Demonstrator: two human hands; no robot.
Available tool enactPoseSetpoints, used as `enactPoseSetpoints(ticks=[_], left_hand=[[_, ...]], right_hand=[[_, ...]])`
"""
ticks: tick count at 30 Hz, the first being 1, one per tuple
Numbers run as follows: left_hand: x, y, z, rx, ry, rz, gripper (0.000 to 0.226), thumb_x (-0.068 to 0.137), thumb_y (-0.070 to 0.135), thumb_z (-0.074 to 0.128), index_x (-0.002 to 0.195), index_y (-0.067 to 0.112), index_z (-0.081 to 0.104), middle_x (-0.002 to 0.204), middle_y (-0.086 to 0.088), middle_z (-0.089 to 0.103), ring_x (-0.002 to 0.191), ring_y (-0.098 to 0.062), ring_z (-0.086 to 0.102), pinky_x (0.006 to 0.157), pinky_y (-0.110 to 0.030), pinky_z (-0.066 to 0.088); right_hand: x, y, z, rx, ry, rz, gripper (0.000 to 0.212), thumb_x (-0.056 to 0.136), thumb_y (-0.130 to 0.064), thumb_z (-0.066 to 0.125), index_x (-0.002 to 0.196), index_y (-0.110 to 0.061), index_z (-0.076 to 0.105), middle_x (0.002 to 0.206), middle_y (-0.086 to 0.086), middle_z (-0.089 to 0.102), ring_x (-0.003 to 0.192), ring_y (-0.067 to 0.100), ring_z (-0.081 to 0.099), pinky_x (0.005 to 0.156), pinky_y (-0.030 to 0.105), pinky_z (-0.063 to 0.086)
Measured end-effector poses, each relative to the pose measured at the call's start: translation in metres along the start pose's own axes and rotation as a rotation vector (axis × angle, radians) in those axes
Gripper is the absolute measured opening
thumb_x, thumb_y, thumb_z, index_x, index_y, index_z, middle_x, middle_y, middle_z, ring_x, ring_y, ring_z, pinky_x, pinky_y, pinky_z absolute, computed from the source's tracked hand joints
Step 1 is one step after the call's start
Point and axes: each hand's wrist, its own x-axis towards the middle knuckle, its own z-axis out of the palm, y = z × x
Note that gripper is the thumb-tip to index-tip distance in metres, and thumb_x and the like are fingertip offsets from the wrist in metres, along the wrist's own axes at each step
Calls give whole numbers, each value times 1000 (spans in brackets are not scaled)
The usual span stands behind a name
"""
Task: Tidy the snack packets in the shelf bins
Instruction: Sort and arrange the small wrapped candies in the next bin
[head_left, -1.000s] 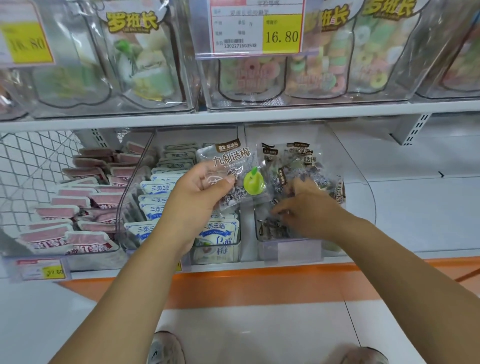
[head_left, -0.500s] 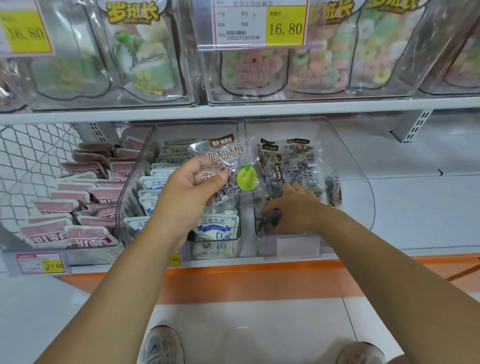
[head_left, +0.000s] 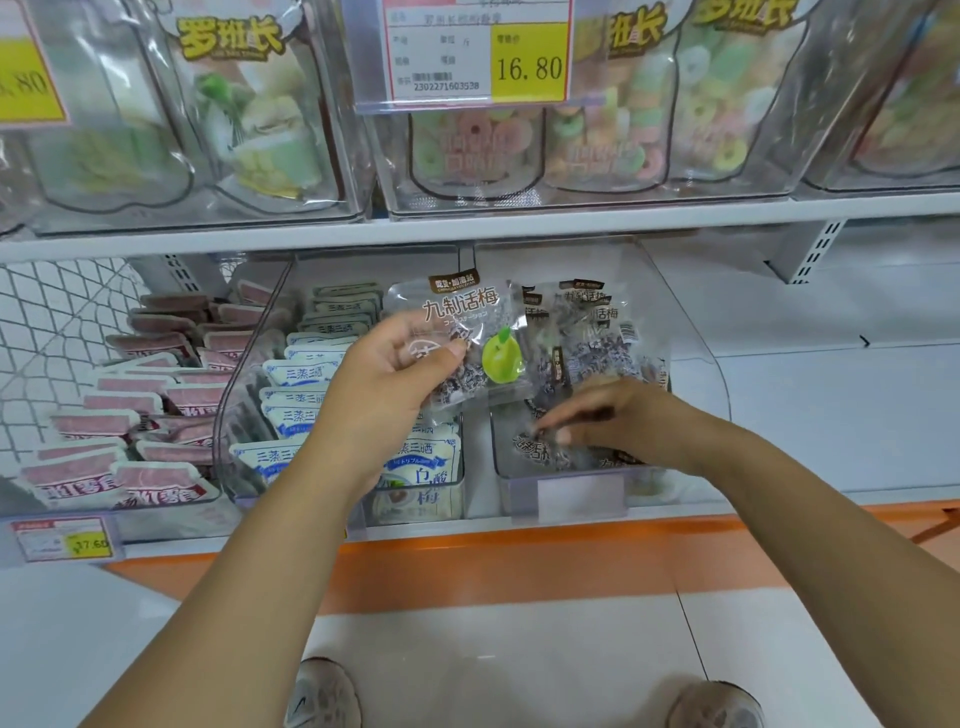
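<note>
Clear plum packet (head_left: 457, 332) pinched in the left hand (head_left: 384, 384), raised just left of the right hand (head_left: 608, 421).
That right hand reaches into the clear bin (head_left: 701, 384), blurred fingers on loose packets (head_left: 540, 452); grip unclear. Blue-white packets (head_left: 301, 374) lie beneath the left hand.

Glossy clear plastic packet (head_left: 462, 332), clear plastic bin (head_left: 696, 364).

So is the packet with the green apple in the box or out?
Out. The left hand pinches the packet, held up above the bins.
</note>
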Motion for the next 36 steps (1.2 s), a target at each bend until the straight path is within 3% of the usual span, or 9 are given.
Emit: enactPoseSetpoints(ticks=[4, 9, 12, 16, 21, 27, 29, 33, 36], left_hand=[[-3, -1, 9, 8, -22, -14, 17, 90, 21, 64, 106, 27, 65, 74, 11, 70, 66, -19, 45, 67, -34, 40], [-4, 1, 8, 16, -8, -26, 16, 90, 19, 64, 105, 25, 65, 73, 12, 70, 63, -1, 58, 68, -29, 44], [-3, 2, 7, 18, -9, -32, 16, 89, 21, 65, 105, 26, 66, 76, 10, 71, 71, -8, 59, 71, -30, 44], [-3, 1, 6, 25, -15, -32, 15, 89, 22, 65, 103, 27, 66, 80, 7, 73, 76, -19, 54, 73, -34, 44], [-5, 0, 6, 50, -19, -25, 20, 89, 25, 65, 109, 27, 64, 86, 3, 73, 74, -19, 53, 72, -36, 48], [-6, 8, 19, 28, -50, 67, 34, 86, 13, 68, 98, 43, 58, 99, 14, 67, 79, -2, 64, 74, -31, 54], [-8, 12, 32, 131, -123, 114, 34, 84, 13, 71, 92, 42, 56, 104, 17, 62, 81, 1, 65, 67, -18, 53], [-11, 8, 50, 420, -242, 184, 24, 80, 21, 76, 87, 33, 56, 82, 25, 58, 73, 16, 57, 60, -5, 42], [-15, 6, 52, 764, -373, 267, 24, 81, 23, 74, 89, 33, 54, 79, 23, 55, 76, 4, 54, 61, -4, 36]], right_hand=[[-8, -4, -2, -16, -116, 4, 19, 92, -41, 56, 103, -53, 67, 103, -31, 57, 96, -14, 54, 83, 10, 38], [-15, -15, -4, 16, -249, 40, 31, 77, -62, 64, 107, -53, 64, 117, -29, 57, 109, -10, 51, 95, 19, 37], [-14, -12, -1, 36, -103, 22, 21, 80, -37, 73, 99, -44, 71, 99, -26, 68, 92, -11, 61, 86, 17, 47], [-16, -9, -3, 102, 77, 37, 16, 84, -26, 70, 85, -41, 76, 90, -17, 73, 93, 22, 68, 91, 45, 53], [-17, -6, -6, 109, 289, -24, 15, 86, -19, 68, 86, -33, 75, 69, -25, 68, 58, -9, 59, 57, 7, 40], [-18, -1, -13, 166, 501, -67, 18, 85, -19, 69, 84, -36, 73, 77, -20, 71, 65, -3, 63, 60, 12, 47], [-19, 0, -17, 181, 572, -61, 18, 85, -20, 70, 84, -37, 73, 79, -12, 72, 66, 10, 65, 58, 23, 55], [-20, -1, -20, 88, 598, -73, 31, 87, -16, 67, 77, -45, 65, 64, -22, 67, 56, 11, 63, 55, 19, 54], [-24, 3, -24, 98, 578, -74, 22, 87, -17, 68, 86, -38, 72, 78, -18, 70, 59, 5, 64, 65, 28, 58]])
